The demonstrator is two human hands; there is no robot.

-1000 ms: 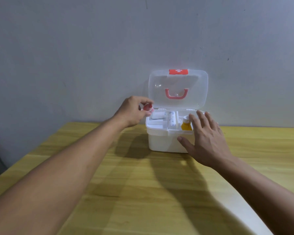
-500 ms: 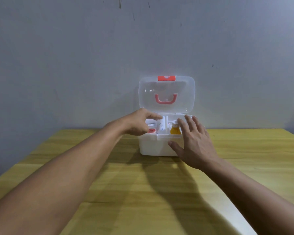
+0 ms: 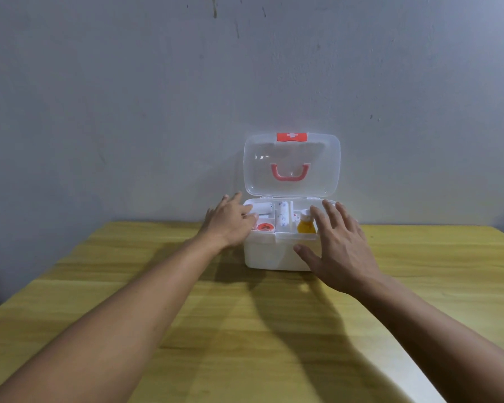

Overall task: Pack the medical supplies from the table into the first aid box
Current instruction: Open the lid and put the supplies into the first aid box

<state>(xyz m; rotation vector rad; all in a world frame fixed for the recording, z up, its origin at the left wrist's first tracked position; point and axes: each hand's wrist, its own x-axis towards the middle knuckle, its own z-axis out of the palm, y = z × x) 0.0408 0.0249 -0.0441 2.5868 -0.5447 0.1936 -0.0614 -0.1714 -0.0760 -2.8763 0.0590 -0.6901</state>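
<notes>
A white first aid box (image 3: 269,254) stands at the table's far edge with its clear lid (image 3: 291,165) raised upright against the wall. In its top tray lie a red-capped tape roll (image 3: 264,227) at the front left, white bandage rolls (image 3: 282,218) in the middle and a yellow bottle (image 3: 305,225) at the right. My left hand (image 3: 229,221) hovers at the box's left rim, fingers spread, holding nothing, just beside the tape roll. My right hand (image 3: 339,245) is spread open against the box's front right corner.
The box sits on a yellow wooden table (image 3: 245,330) pushed against a grey wall (image 3: 157,97). Both forearms stretch across the tabletop. No other supplies show on the wood.
My left hand carried the red-capped tape roll over the box, set it into the front left compartment and let go; its fingers are now spread. The right hand stayed at the box.
</notes>
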